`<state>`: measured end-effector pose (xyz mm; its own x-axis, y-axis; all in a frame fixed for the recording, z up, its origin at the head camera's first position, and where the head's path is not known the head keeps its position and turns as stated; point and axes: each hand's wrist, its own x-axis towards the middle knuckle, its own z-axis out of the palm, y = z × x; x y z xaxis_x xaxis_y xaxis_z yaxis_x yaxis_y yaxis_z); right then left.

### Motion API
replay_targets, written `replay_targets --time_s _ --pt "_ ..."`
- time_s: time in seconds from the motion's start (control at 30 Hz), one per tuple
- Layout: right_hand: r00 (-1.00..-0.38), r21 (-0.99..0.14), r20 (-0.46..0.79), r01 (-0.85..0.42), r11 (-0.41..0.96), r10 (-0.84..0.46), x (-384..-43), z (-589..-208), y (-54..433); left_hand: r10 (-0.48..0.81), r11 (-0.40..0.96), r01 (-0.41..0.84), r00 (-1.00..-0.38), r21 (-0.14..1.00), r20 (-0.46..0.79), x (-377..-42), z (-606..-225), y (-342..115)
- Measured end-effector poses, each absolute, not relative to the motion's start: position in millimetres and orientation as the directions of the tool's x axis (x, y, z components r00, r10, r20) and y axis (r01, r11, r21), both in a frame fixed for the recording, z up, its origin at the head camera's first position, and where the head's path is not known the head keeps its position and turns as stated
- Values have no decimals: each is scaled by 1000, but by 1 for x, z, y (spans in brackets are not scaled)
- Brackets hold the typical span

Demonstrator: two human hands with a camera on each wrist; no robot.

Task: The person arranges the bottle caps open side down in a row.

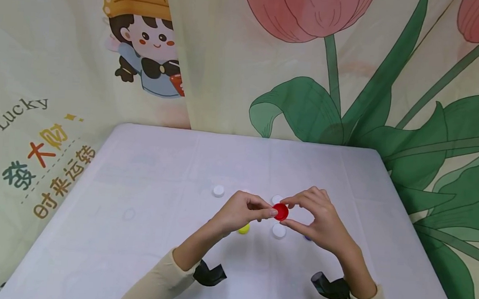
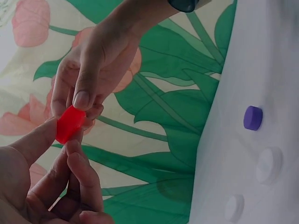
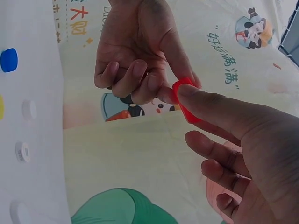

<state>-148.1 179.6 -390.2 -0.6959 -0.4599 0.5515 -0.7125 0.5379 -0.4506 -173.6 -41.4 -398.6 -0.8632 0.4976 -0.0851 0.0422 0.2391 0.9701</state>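
Observation:
A red bottle cap [image 1: 282,212] is held up above the table between both hands, its hollow side facing the head camera. The left hand [image 1: 241,212] pinches one edge of it between thumb and fingers. From the opposite side, the right hand [image 1: 321,221] grips the rim with thumb and index finger, its other fingers loosely bent. In the left wrist view, fingertips of both hands meet at the red cap [image 2: 70,125]. The right wrist view shows the right thumb lying across the red cap [image 3: 187,102].
Below the hands, white caps [image 1: 279,230] and a yellow cap [image 1: 244,229] lie on the white-covered table [image 1: 147,180]. A purple cap [image 2: 253,118] and a blue cap [image 3: 8,59] also rest there. A printed cloth [image 1: 215,75] hangs behind the table.

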Motion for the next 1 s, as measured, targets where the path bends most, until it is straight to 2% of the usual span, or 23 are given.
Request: replay_targets --time_s 0.2,0.33,0.4,0.5,0.6,0.73,0.87,1.0 --pt "-711 -452 531 -697 556 -460 -152 -396 180 468 253 56 -881 966 -72 -174 -404 -40" --pt "-755 -500 464 -655 566 -463 -158 -404 182 431 294 111 -902 949 -28 -175 -408 -41" --pt "-779 -538 418 -627 563 -468 -161 -409 184 410 320 187 -911 929 42 -175 -410 -41" --pt "-793 -589 365 -603 538 -488 -165 -416 187 388 333 368 -892 868 230 -176 -415 -41" --pt "-794 -638 331 -586 500 -509 -168 -421 188 372 361 587 -803 725 465 -178 -417 -41" --pt "-806 -702 290 -546 457 -516 -171 -424 188 387 439 785 -605 438 696 -179 -418 -43" --pt "-821 -755 265 -503 420 -506 -171 -422 186 442 473 859 -424 196 790 -179 -418 -45" --pt "-817 -781 274 -496 378 -507 -165 -408 179 488 475 878 -325 66 810 -179 -417 -47"
